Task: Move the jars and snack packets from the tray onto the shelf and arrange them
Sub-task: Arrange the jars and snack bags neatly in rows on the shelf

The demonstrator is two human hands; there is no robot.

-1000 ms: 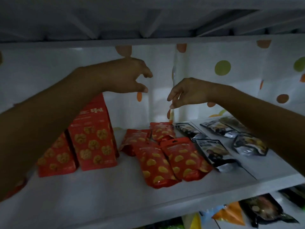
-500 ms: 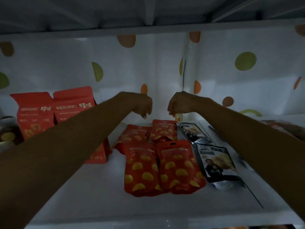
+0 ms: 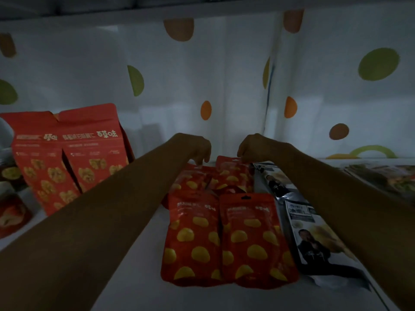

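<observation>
Both hands have dropped to the back of the shelf (image 3: 125, 277); left hand (image 3: 193, 149) curls fingers onto the left rear packet (image 3: 190, 180), right hand (image 3: 256, 147) onto the right rear packet (image 3: 233, 173); pinching or only touching, cannot tell; straightening probably begins.

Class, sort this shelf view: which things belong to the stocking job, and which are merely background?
Job: left hand, right hand, rear red packets they reach, front red packets, grey packets, tall red bags, probable jars far left, shelf.
Background: spotted curtain, shelf board above.
</observation>
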